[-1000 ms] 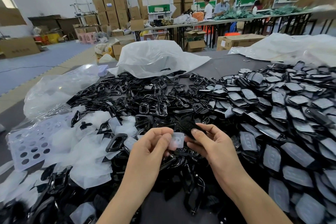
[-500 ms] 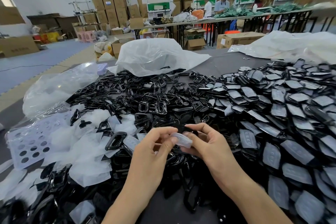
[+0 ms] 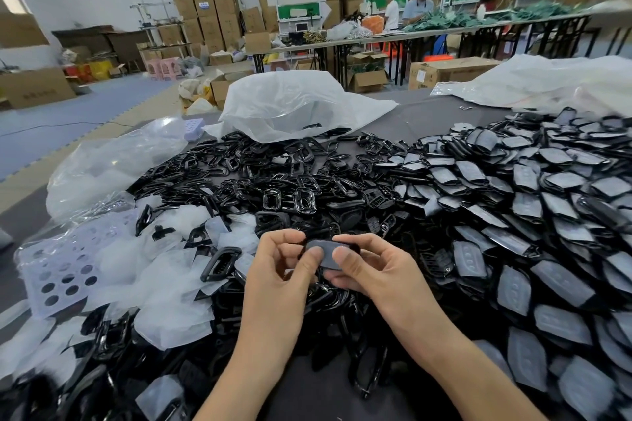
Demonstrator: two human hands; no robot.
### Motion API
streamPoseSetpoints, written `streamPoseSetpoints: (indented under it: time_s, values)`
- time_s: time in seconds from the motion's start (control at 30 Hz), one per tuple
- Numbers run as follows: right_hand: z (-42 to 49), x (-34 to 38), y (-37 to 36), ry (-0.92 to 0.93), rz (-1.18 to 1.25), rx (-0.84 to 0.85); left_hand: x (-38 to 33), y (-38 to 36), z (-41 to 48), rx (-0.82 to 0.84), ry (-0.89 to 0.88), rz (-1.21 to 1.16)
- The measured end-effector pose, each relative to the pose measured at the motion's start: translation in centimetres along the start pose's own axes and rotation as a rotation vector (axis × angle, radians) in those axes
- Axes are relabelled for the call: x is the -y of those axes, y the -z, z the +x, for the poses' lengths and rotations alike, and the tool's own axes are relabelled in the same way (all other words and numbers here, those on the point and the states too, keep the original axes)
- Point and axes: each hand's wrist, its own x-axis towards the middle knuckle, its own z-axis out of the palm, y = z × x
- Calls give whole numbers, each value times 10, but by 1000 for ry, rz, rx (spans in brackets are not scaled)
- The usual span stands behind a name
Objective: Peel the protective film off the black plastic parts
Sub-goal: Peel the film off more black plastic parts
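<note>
- Lower middle of the frame: left hand and right hand both pinch one black part, thumbs pressed on its grey film, other fingers curled behind.
- Step, as I judge it: hunting for a film edge; the film looks unpeeled.
- Next: one thumbnail lifts a corner while the other hand holds firm.
- Filmed parts lie heaped at right, loose peeled film at left.

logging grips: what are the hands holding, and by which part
One black part, shared by both: the left hand pinches its left end, the right hand its right end.
</note>
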Motion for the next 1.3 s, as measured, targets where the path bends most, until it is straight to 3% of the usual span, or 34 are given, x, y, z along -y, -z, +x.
streamPoseSetpoints:
  time_s: [0.23,0.43,0.83,1.07,1.3]
  values:
    - [2,-4,5,71,-107,-107,0,0,0,164,83,-75]
    - [3,-7,6,82,-141,-116,2,-3,-2,117,43,-18]
    - [10,-8,12,-137,182,-3,4,-8,-9,109,-9,15]
    - [8,-4,17,-148,126,63,2,-11,-11,127,-67,57]
    - [4,6,17,-60,-67,72,0,-5,-12,184,-253,233]
